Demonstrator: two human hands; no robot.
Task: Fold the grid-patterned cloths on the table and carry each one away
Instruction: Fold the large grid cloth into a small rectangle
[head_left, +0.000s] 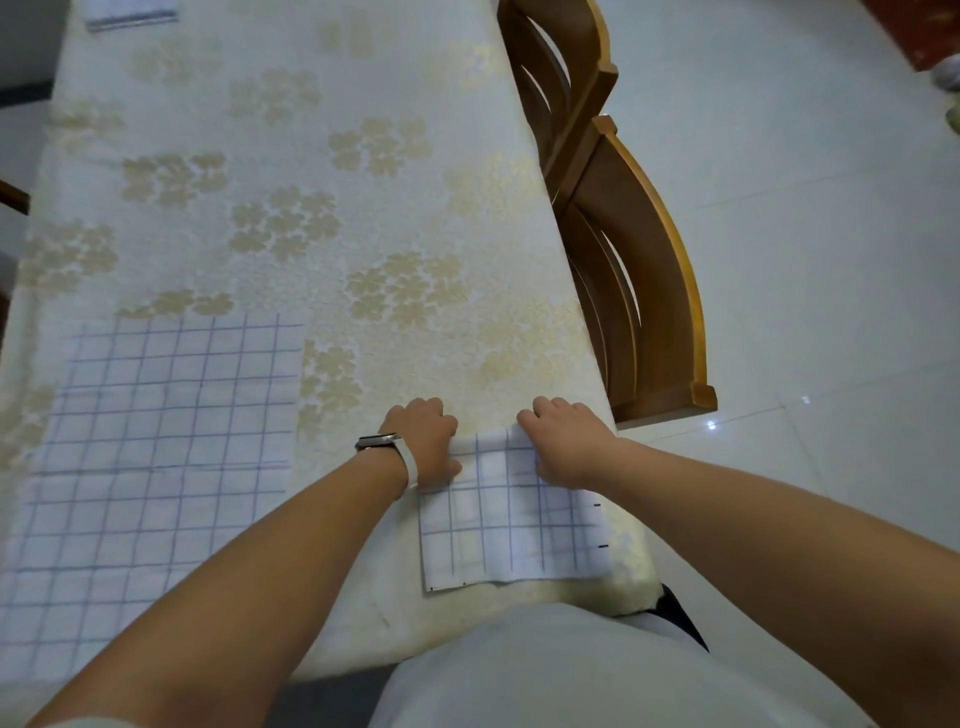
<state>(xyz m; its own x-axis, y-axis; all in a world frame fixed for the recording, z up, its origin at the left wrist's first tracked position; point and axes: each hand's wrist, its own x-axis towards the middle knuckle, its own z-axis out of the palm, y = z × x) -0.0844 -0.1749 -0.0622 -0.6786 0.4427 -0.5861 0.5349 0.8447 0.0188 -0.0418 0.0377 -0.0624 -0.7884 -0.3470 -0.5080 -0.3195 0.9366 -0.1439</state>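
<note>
At the near right corner of the table (363, 208), the left hand (423, 444) and right hand (563, 449) clamp curled fingers on the far edge of the folded cloth (511, 535). An uneven pull could skew the fold. A second cloth (156, 457) lies flat near the left edge.

Matt grid cloth (511, 525), textured floral tablecloth (311, 208), varnished wooden chairs (639, 270), glossy floor tiles (805, 208).

Wooden chairs (631, 249) beside floral-clothed table (322, 156), pale tiled floor (805, 234).
</note>
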